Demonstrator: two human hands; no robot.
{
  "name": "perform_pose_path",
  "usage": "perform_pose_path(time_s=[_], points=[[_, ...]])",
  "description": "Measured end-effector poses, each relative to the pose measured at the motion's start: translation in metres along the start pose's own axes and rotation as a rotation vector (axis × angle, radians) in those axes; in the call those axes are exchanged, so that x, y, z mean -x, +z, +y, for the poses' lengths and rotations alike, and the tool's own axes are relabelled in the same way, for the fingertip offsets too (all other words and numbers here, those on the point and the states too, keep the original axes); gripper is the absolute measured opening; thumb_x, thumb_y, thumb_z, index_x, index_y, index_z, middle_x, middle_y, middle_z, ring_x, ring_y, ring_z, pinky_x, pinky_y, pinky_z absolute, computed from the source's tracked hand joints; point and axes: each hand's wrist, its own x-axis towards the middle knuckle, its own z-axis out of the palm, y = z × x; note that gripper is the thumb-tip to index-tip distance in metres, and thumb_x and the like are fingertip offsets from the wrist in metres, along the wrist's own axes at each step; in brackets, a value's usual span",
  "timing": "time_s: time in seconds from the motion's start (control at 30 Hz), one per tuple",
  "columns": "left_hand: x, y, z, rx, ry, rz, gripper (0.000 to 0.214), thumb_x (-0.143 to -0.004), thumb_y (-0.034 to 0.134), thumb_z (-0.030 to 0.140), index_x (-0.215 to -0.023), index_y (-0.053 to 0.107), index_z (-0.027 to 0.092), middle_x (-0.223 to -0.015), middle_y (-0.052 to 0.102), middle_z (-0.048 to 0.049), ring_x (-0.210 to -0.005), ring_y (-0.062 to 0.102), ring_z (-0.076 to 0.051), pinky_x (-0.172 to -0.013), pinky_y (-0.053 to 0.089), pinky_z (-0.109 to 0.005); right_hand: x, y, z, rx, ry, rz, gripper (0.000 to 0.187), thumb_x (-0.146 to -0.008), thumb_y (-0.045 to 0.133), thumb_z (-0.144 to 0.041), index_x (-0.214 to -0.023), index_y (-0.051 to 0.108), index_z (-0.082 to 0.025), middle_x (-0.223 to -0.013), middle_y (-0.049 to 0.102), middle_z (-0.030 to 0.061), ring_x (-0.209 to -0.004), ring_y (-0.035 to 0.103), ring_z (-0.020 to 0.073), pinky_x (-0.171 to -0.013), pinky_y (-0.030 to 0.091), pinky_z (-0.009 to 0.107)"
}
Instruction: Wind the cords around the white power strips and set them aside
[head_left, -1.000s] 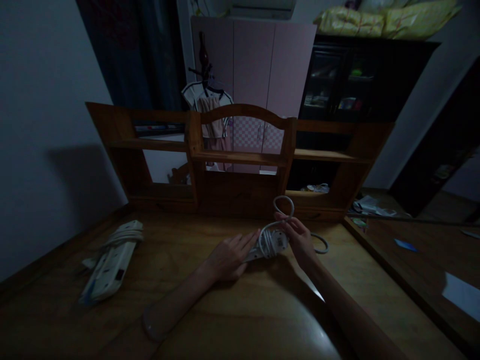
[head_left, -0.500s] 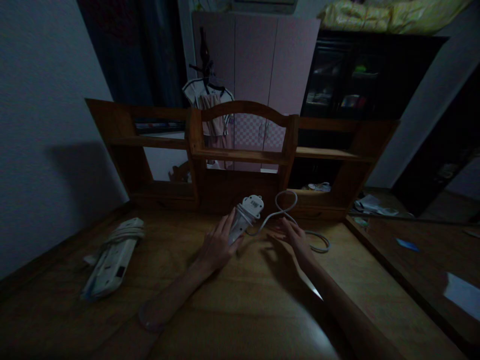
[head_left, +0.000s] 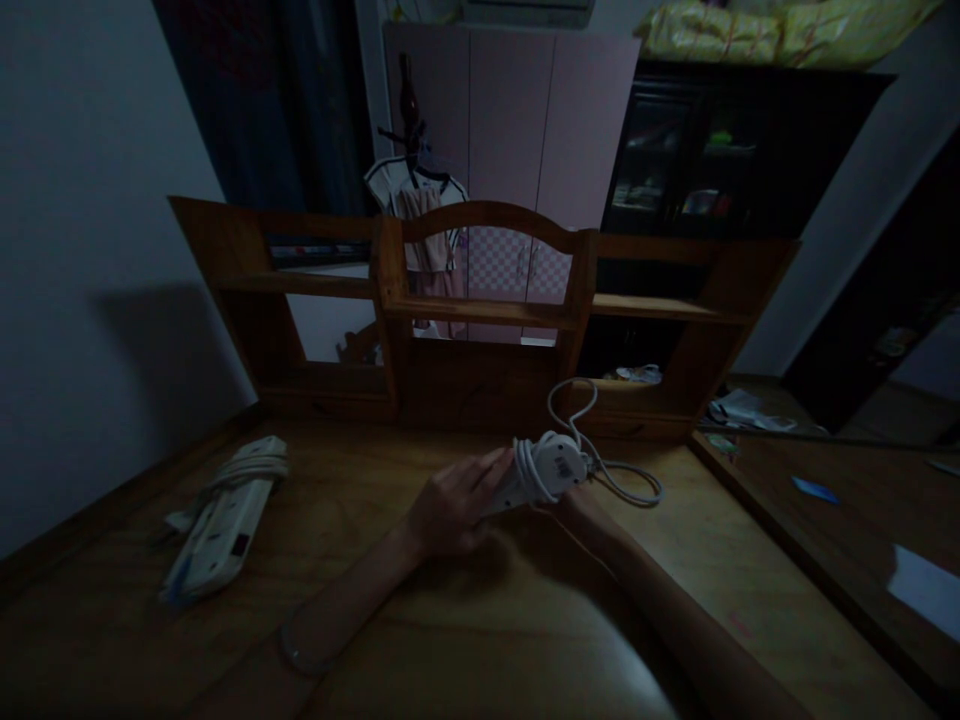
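Note:
My left hand (head_left: 455,505) is closed around the near part of a white power strip (head_left: 561,462), which is lifted above the wooden desk and tilted to the right. Several turns of grey-white cord (head_left: 527,472) wrap the strip near its far end, where a label shows. My right hand (head_left: 588,514) is under and behind that end; its fingers are hidden, so what they grip cannot be seen. The loose part of the cord (head_left: 637,500) loops out beyond the strip to the right. Over on the left lies a second power strip (head_left: 229,530), its cord wound round it.
A wooden shelf unit (head_left: 480,312) rises along the desk's back edge. A lower wooden surface (head_left: 832,540) to the right bears a blue card (head_left: 815,489) and white paper (head_left: 926,590). The wall (head_left: 82,250) borders the desk at left.
The power strip has swung right and down in my left hand, its end now over my right hand. The right hand's fingers have gone out of sight behind it. The cord loop has shifted slightly.

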Motion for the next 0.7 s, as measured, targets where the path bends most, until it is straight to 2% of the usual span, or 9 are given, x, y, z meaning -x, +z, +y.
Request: perform_pose_path(time_s=[0.13,0.23,0.37,0.47,0.53,0.63,0.7], points=[[-0.003,-0.003,0.0,0.013,0.072,-0.149,0.085,-0.081,0.051,0.037,-0.149,0.005,0.016,-0.147,0.033,-0.0127,-0.119,0.047,-0.028,-0.099,0.042,-0.042,-0.005,-0.005,-0.005,-0.213,-0.003,0.035,0.031,-0.08,0.061,-0.05,-0.089,0.066,-0.02,-0.091,0.067,0.0042,-0.08,0.06,0.0201,-0.075,0.047,0.032],[-0.006,-0.005,0.002,0.021,0.062,-0.24,0.089,-0.078,0.054,0.032,-0.149,0.002,0.015,-0.148,0.032,-0.0112,-0.121,0.045,-0.028,-0.101,0.04,-0.041,-0.009,-0.008,-0.011,-0.379,0.035,0.076,0.042,-0.083,0.053,-0.058,-0.1,0.066,-0.022,-0.101,0.067,0.0051,-0.087,0.061,0.0212,-0.077,0.047,0.032],[-0.007,-0.003,0.004,0.011,-0.029,-0.289,0.089,-0.077,0.057,0.028,-0.149,0.005,0.021,-0.145,0.036,-0.0087,-0.119,0.047,-0.027,-0.099,0.042,-0.04,-0.014,-0.018,-0.016,-0.372,-0.009,0.18,0.051,-0.087,0.045,-0.062,-0.114,0.063,-0.024,-0.12,0.063,0.0059,-0.101,0.059,0.0219,-0.081,0.046,0.031],[-0.005,0.0,0.002,0.008,-0.161,-0.239,0.085,-0.08,0.056,0.029,-0.149,0.006,0.025,-0.14,0.043,-0.008,-0.118,0.048,-0.026,-0.095,0.045,-0.038,-0.016,-0.025,-0.015,-0.306,-0.069,0.291,0.055,-0.089,0.04,-0.062,-0.121,0.06,-0.023,-0.115,0.065,0.0072,-0.105,0.058,0.0219,-0.085,0.045,0.031],[-0.004,0.003,-0.001,0.013,-0.244,-0.166,0.083,-0.083,0.056,0.031,-0.149,0.006,0.027,-0.139,0.044,-0.0076,-0.119,0.048,-0.025,-0.095,0.045,-0.037,-0.015,-0.027,-0.014,-0.258,-0.088,0.364,0.054,-0.089,0.042,-0.06,-0.126,0.056,-0.024,-0.11,0.066,0.0064,-0.101,0.059,0.0213,-0.082,0.046,0.03],[-0.003,0.005,-0.006,0.034,-0.354,-0.055,0.081,-0.084,0.056,0.034,-0.148,0.007,0.029,-0.14,0.043,-0.0072,-0.121,0.048,-0.025,-0.095,0.045,-0.037,-0.012,-0.026,-0.013,-0.172,-0.136,0.426,0.051,-0.086,0.055,-0.052,-0.13,0.052,-0.026,-0.106,0.066,0.0037,-0.082,0.062,0.0164,-0.071,0.047,0.027],[-0.003,0.007,-0.009,0.043,-0.412,-0.004,0.082,-0.084,0.057,0.036,-0.148,0.007,0.028,-0.14,0.043,-0.0078,-0.12,0.049,-0.026,-0.093,0.046,-0.037,-0.01,-0.023,-0.013,-0.145,-0.168,0.44,0.054,-0.082,0.063,-0.045,-0.131,0.05,-0.027,-0.103,0.067,0.002,-0.068,0.058,0.0118,-0.065,0.046,0.024]])
